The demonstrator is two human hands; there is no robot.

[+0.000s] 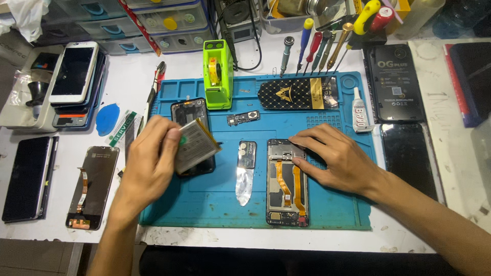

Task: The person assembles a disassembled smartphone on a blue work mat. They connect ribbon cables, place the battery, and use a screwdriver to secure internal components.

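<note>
My left hand (148, 163) grips a flat grey phone battery (195, 145), tilted above a black phone back cover (190, 113) on the blue work mat (215, 199). My right hand (335, 156) rests with its fingers on the upper edge of an opened phone frame (286, 186), whose orange flex cables show. A thin shiny metal plate (245, 179) lies between the two hands. A small circuit board (243, 118) lies above it on the mat.
A green tape dispenser (218, 74), a black and gold patterned phone back (296, 93) and a glue tube (360, 110) sit on the mat's far side. Screwdrivers (319, 48) stand behind. Phones (74, 71) and a loose screen (93, 186) lie left; dark phone panels (396, 84) lie right.
</note>
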